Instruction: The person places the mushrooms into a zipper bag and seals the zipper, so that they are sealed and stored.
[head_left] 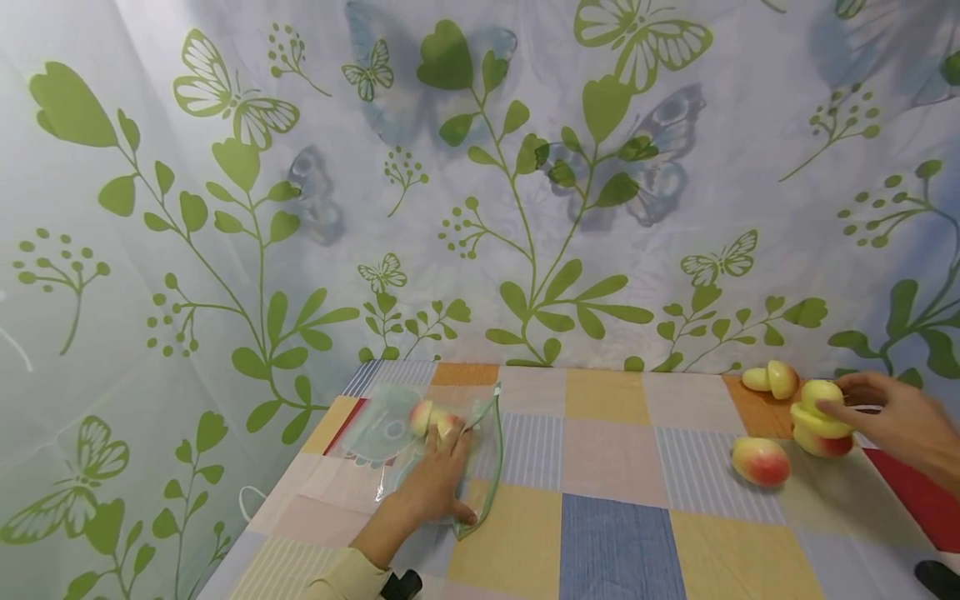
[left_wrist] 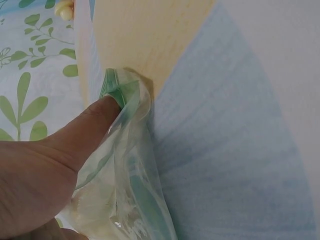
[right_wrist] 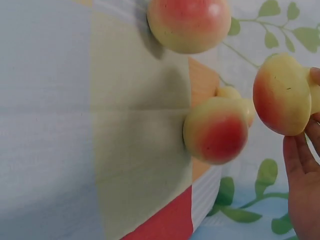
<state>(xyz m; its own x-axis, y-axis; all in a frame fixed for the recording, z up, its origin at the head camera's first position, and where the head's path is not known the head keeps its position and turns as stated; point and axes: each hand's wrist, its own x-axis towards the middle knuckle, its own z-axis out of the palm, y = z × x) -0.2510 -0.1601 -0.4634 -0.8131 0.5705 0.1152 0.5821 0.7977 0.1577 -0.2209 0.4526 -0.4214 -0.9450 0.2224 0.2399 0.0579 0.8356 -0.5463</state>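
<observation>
In the head view, my left hand lies with spread fingers over a clear zip bag with a green-edged mouth facing right. In the left wrist view, the thumb reaches straight to the green zip strip. Yellow-and-red toy mushrooms show in the bag, close to those fingers and partly hidden. At the table's right, my right hand pinches the pale stem of another toy mushroom, its rounded cap turned down. It overlaps one more toy mushroom on the table in this view.
A toy mushroom lies just left of the right hand, and another one lies on its side near the back edge. The patchwork cloth covers the table. A leaf-and-butterfly curtain hangs right behind it.
</observation>
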